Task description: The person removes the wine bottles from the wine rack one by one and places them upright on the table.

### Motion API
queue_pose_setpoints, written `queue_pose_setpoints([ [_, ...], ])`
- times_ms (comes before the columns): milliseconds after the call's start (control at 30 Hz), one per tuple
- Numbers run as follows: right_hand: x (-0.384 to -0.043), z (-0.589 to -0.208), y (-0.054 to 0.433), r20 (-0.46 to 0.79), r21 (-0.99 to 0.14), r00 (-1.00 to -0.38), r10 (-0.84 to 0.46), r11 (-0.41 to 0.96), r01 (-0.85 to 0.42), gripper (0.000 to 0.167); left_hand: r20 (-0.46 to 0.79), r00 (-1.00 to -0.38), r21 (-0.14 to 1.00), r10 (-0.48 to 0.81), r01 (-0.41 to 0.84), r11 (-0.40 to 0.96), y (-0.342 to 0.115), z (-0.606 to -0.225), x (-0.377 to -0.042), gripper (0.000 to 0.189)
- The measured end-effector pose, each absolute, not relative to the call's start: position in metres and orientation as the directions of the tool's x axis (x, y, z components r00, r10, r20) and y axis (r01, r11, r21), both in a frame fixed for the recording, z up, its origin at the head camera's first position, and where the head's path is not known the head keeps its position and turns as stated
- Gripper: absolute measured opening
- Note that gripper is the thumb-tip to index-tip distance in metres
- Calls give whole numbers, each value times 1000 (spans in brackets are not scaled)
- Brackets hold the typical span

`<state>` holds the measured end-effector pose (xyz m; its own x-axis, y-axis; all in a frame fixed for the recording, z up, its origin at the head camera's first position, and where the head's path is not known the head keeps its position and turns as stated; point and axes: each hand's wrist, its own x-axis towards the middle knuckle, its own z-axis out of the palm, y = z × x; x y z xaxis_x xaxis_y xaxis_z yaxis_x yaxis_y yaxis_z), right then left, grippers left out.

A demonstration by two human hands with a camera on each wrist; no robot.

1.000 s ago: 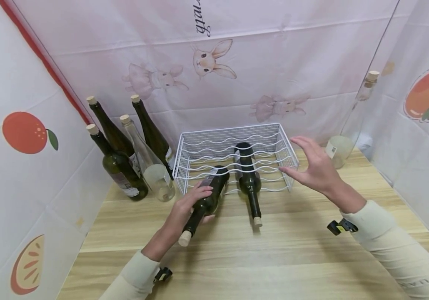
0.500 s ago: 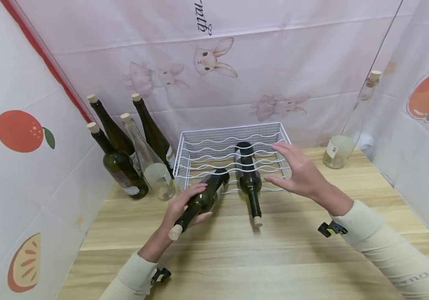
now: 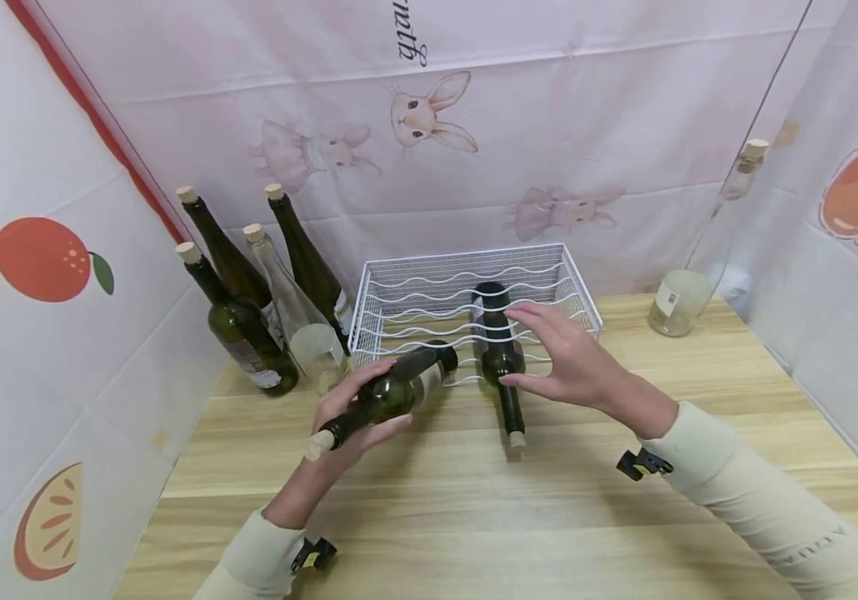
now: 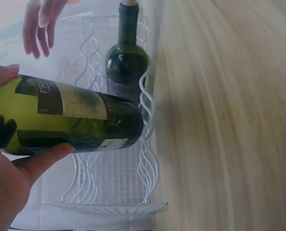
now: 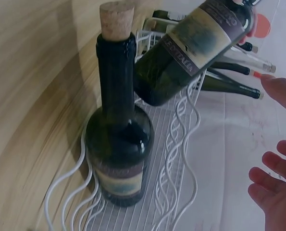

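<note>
My left hand (image 3: 331,407) grips a corked dark green wine bottle (image 3: 395,390) around its shoulder and body. The bottle slants, its cork toward the lower left and its base at the front of the white wire rack (image 3: 436,272). A second corked wine bottle (image 3: 502,360) lies in the rack, its neck sticking out over the front. Over that bottle hovers my right hand (image 3: 571,360), thumb and fingers spread, holding nothing. In the right wrist view, the held bottle (image 5: 195,43) shows its label beyond the lying bottle (image 5: 118,139).
Left of the rack stand several corked bottles, including a dark green bottle (image 3: 249,342) and a clear bottle (image 3: 309,333). Another clear corked bottle (image 3: 684,296) stands at the back right of the wooden table (image 3: 549,517). A printed curtain (image 3: 474,183) hangs behind.
My left hand has swung the bottle's neck leftward and upward, its base staying near the rack's front. My right hand has moved left, from the rack's right end to over the lying bottle.
</note>
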<state>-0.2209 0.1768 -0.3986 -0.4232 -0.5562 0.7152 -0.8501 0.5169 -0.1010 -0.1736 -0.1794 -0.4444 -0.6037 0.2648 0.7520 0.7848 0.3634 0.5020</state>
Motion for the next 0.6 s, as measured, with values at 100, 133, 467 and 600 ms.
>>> queue_pose_setpoints([
  [100,-220,-399,170,712,-94,-405,-574,493,-865,89,711,-660,564,241,741,365,-180,-443,-171,78],
  [133,-219,-399,168,712,-90,-398,-578,487,-869,89,702,-672,577,234,730,366,-179,-442,-170,78],
  [467,-215,-400,150,667,-83,-402,-628,474,-877,89,654,-723,649,222,687,326,-169,-414,-149,73],
  [600,-215,-398,144,653,-63,-386,-652,461,-885,91,626,-748,672,220,661,335,-167,-404,-143,71],
])
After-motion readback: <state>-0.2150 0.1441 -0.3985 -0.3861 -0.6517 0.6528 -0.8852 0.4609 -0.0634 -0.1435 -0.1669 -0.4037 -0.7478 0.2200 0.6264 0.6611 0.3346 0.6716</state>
